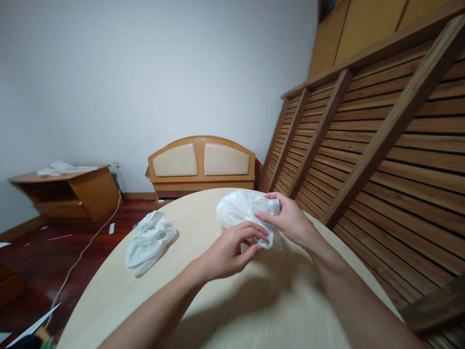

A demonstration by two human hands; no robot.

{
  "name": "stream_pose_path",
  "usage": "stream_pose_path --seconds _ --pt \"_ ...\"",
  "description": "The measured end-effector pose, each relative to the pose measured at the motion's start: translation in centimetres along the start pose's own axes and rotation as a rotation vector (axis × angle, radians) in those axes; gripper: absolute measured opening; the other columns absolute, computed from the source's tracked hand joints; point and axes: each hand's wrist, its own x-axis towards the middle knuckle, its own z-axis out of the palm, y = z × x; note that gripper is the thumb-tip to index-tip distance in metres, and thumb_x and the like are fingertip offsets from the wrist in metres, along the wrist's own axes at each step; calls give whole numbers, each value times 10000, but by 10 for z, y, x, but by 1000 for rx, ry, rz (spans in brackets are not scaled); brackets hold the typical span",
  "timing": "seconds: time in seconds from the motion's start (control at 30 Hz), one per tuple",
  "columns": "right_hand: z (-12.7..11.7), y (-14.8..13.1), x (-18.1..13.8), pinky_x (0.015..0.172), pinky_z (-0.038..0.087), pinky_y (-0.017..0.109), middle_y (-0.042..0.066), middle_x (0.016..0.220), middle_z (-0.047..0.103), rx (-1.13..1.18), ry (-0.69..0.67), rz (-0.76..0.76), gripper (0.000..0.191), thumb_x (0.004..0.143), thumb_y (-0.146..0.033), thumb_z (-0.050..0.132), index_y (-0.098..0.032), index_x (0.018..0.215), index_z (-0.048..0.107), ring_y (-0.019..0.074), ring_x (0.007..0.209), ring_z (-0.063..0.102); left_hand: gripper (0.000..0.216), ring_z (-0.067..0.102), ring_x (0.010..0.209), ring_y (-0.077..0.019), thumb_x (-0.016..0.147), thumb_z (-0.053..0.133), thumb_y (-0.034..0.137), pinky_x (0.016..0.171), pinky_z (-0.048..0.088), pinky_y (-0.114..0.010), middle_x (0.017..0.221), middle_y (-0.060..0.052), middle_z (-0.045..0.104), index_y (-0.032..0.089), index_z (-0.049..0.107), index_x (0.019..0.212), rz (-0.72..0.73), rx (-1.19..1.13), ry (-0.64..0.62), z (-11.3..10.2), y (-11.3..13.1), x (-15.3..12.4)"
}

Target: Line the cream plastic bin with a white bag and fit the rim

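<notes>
Gripping one end of a translucent plastic bag (233,209), the right hand (290,218) sets its thumb on the near side of the bundle and curls its forefinger over the top, so the plastic is squeezed between them. Just beside it, the left hand (234,248) lays its bent fingers against the bag's lower front, the thumb below and slightly apart from them; whether those fingertips pinch a fold, I cannot tell. The bag bulges to the left of the grip, over the far part of a round pale table (103,295); whether its underside touches the tabletop is unclear. Well to its left, near the table's edge, lies a crumpled white bag (149,245). Beyond the table stands an arched headboard (201,155) with two cream panels, and a slatted wooden frame (403,189) leans along the right. A low wooden cabinet (92,194) stands at the left, near a pale cord (87,246) trailing over the dark red floor (32,264).
</notes>
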Motion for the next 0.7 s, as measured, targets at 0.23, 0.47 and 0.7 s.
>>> stream_pose_path --seconds 0.23,0.47,0.7 --pt "-8 4 8 502 416 258 -11 660 636 22 121 -21 344 621 -438 750 -207 808 576 148 542 544 313 632 1116 -189 939 515 146 778 578 -261 1342 -109 575 232 604 1226 76 94 123 -8 -7 -3" --pt "-38 17 23 520 443 255 -1 701 651 145 349 -20 442 558 -456 830 -209 842 599 153 575 569 428 493 1286 -286 882 620 274 999 491 -462 1333 -158 492 199 453 1270 -80 459 691 -8 -48 0" --pt "-62 33 34 580 480 271 23 810 688 66 447 -67 385 618 -399 781 -210 925 644 175 663 614 513 308 1465 -330 879 620 429 1181 280 -536 1480 -207 370 159 460 1285 -322 389 571 5 -67 -2"
